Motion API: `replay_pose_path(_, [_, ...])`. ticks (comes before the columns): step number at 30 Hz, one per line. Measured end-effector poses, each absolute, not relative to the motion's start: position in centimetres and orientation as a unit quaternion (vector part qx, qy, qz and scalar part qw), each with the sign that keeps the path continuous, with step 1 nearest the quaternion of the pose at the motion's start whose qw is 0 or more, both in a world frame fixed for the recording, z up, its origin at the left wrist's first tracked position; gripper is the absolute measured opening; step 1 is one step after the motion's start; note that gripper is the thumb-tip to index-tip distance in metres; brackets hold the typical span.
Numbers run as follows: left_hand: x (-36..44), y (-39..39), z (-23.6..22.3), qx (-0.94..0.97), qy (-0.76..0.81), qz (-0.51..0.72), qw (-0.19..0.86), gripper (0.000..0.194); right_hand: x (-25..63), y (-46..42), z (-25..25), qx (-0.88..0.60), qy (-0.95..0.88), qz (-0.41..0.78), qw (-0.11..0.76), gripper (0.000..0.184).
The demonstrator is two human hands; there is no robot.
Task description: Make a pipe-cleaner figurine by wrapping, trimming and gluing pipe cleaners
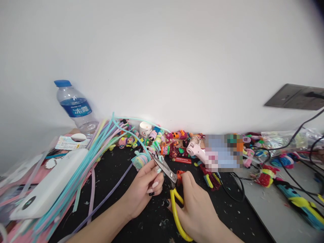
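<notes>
My right hand (196,202) is wrapped round the yellow handles of a pair of scissors (165,169). Their blades point up and left, right beside the fingertips of my left hand (149,182). Those fingers are pinched on a thin mint pipe cleaner (131,133), which arches away to the upper left from near the blade tips. Just beyond the fingers sits a coiled pastel pipe-cleaner piece (140,160); whether my left hand also touches it I cannot tell. The end of the pipe cleaner inside the pinch is hidden.
A bundle of pastel pipe cleaners (83,168) and a white power bank (50,185) lie at left, near a leaning water bottle (77,108). Along the wall are several fuzzy figures (179,134), a paper cup (145,129) and a pink glue gun (196,152). Black cables (291,172) cross the right.
</notes>
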State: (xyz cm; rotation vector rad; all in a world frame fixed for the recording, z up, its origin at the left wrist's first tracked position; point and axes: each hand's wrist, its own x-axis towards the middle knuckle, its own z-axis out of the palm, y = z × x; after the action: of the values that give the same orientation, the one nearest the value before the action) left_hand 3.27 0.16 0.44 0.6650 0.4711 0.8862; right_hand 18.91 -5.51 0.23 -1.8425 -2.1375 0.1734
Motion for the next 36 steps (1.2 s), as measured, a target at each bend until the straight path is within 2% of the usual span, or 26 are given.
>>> replay_pose_path(14, [3.1,0.4,0.3,0.307,0.207,0.411,0.833,0.01,19.1,-5.4,0.3,-0.643,-0.748,0.077,0.145,0.023])
replay_pose_path(21, [3.1,0.2,0.4,0.307,0.205,0.4,0.839,0.014,19.0,-5.3,0.3,-0.645,-0.741,0.06,0.174,0.033])
replay_pose_path(28, [3.2,0.0,0.8,0.312,0.206,0.377,0.847,0.016,19.3,-5.0,0.4,-0.658,-0.731,0.077,0.164,0.023])
replay_pose_path(36, [3.1,0.4,0.7,0.366,0.241,0.394,0.808,0.016,20.4,-4.5,0.4,-0.659,-0.685,0.148,0.273,0.012])
